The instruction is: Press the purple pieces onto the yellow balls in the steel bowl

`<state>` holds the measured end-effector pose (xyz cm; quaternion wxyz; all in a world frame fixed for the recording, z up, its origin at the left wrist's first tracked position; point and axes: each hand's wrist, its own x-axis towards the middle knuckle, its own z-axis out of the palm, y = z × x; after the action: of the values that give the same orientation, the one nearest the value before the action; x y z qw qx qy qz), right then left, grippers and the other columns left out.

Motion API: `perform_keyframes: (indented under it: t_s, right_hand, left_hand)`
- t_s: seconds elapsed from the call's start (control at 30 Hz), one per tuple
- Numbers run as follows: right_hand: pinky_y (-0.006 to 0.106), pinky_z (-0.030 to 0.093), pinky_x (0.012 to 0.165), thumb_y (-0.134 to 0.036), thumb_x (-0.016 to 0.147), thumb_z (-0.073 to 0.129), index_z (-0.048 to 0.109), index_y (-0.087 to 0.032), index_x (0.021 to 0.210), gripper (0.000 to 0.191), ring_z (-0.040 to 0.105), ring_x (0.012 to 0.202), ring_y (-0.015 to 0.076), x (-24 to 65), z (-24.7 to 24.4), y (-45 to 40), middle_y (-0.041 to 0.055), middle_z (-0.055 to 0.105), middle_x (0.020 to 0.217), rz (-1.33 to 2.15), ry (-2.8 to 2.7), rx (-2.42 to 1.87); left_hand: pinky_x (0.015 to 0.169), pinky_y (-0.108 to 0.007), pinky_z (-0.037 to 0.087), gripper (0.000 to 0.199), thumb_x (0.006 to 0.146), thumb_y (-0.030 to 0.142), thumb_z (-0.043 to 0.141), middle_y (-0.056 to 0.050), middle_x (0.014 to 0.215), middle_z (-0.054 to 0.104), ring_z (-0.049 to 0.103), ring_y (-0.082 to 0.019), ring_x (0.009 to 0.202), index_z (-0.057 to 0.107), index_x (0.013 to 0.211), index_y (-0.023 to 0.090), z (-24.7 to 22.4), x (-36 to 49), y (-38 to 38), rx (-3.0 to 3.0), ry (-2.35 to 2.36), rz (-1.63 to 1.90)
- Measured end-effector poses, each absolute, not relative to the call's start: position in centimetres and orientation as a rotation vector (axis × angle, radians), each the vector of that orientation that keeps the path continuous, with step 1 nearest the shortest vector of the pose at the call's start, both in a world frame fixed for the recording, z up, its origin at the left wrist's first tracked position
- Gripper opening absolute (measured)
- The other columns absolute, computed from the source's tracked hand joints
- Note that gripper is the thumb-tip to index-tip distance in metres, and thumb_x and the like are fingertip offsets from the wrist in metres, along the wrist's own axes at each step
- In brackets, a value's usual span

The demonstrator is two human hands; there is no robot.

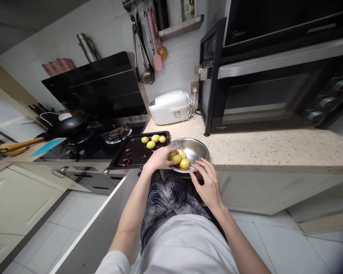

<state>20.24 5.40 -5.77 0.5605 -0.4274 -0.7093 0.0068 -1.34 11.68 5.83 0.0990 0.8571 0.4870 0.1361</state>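
Observation:
A steel bowl point(198, 146) stands at the counter's front edge with several yellow lemons point(184, 164) in its left part. My left hand point(161, 158) reaches over the bowl's left rim, its fingers wrapped round one lemon point(175, 158). At the right front of the bowl is my right hand point(207, 180), fingers apart and near the rim, holding nothing. The black tray point(137, 146) lies to the left, close to the bowl. Several more lemons point(151, 144) sit at the tray's back right, and small dark red pieces point(126, 160) lie on its left part.
Behind the bowl is a white appliance point(171, 108) with a cord. A black oven point(260, 95) stands at the right. On the left, a wok point(68, 125) rests on the gas stove point(117, 134). A drawer point(103, 213) appears pulled out below the counter.

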Motion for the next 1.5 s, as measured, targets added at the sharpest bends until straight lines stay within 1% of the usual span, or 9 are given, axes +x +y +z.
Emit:
perform_keyframes:
  t_s: [0.2,0.43,0.77,0.9,1.0,1.13,1.23,1.37,1.5]
  right_hand:
    - [0.058,0.052,0.108,-0.03,0.098,0.062,0.071,-0.023,0.119,0.024,0.059,0.13,0.0322,20.2,-5.7,5.3,0.0128,0.07,0.124,0.033,-1.666,-1.012]
    - [0.059,0.051,0.109,-0.03,0.098,0.061,0.071,-0.024,0.119,0.024,0.059,0.131,0.0325,20.1,-5.6,5.4,0.0121,0.07,0.124,0.046,-1.663,-1.022]
    - [0.058,0.051,0.109,-0.03,0.098,0.061,0.071,-0.025,0.119,0.024,0.059,0.131,0.0323,20.1,-5.7,5.5,0.0116,0.071,0.123,0.021,-1.662,-1.018]
    - [0.057,0.051,0.108,-0.03,0.099,0.06,0.071,-0.025,0.12,0.025,0.06,0.131,0.032,20.3,-5.8,5.6,0.0113,0.071,0.125,0.003,-1.682,-1.024]
    - [0.056,0.049,0.108,-0.032,0.099,0.061,0.069,-0.025,0.123,0.027,0.06,0.131,0.0324,20.6,-5.8,5.5,0.0113,0.071,0.126,-0.037,-1.695,-1.03]
    - [0.057,0.047,0.107,-0.032,0.099,0.062,0.068,-0.025,0.124,0.027,0.061,0.129,0.0336,21.2,-5.3,5.2,0.0116,0.071,0.125,-0.119,-1.683,-1.035]
    - [0.056,0.047,0.106,-0.031,0.099,0.062,0.069,-0.024,0.121,0.025,0.062,0.127,0.0337,21.5,-4.0,5.3,0.0123,0.072,0.124,-0.167,-1.682,-1.018]
    - [0.054,0.047,0.107,-0.029,0.099,0.061,0.07,-0.025,0.117,0.02,0.062,0.125,0.0323,20.8,-0.5,6.6,0.0106,0.072,0.12,-0.14,-1.78,-0.935]
    - [0.048,0.051,0.105,-0.028,0.1,0.059,0.07,-0.024,0.115,0.02,0.063,0.121,0.0293,18.0,3.5,10.4,0.0097,0.071,0.12,-0.027,-2.102,-0.738]
  left_hand:
    - [0.093,-0.035,0.054,0.04,0.076,0.024,0.086,-0.006,0.116,0.077,0.071,-0.027,0.107,0.077,0.115,0.023,5.2,-1.3,11.5,2.481,1.501,0.456]
    - [0.09,-0.035,0.056,0.04,0.071,0.022,0.09,-0.004,0.115,0.078,0.072,-0.028,0.107,0.081,0.11,0.028,5.2,0.2,10.9,2.411,1.74,0.458]
    - [0.097,-0.038,0.055,0.038,0.082,0.03,0.085,-0.01,0.122,0.077,0.073,-0.029,0.11,0.078,0.12,0.025,3.9,0.8,10.4,2.461,1.763,0.495]
    - [0.109,-0.043,0.051,0.048,0.087,0.029,0.081,-0.012,0.137,0.069,0.066,-0.03,0.126,0.07,0.133,0.023,3.4,0.6,9.1,2.446,1.62,0.764]
    - [0.114,-0.047,0.048,0.04,0.093,0.027,0.073,-0.011,0.141,0.065,0.061,-0.029,0.132,0.067,0.133,0.025,2.7,0.6,7.1,2.364,1.57,1.116]
    - [0.11,-0.044,0.052,0.026,0.1,0.022,0.061,-0.01,0.132,0.067,0.063,-0.026,0.126,0.069,0.125,0.027,1.4,1.2,3.7,2.211,1.556,1.549]
    - [0.103,-0.041,0.056,0.022,0.1,0.018,0.059,-0.009,0.122,0.07,0.066,-0.024,0.118,0.071,0.116,0.026,0.5,1.7,1.8,2.17,1.528,1.72]
    - [0.099,-0.041,0.057,0.023,0.099,0.012,0.059,-0.008,0.114,0.072,0.068,-0.022,0.111,0.072,0.112,0.027,-0.2,2.3,0.7,2.189,1.422,1.829]
    - [0.097,-0.041,0.059,0.031,0.097,0.006,0.058,-0.008,0.112,0.073,0.069,-0.022,0.11,0.071,0.116,0.027,-0.6,2.5,0.5,2.231,1.27,1.937]
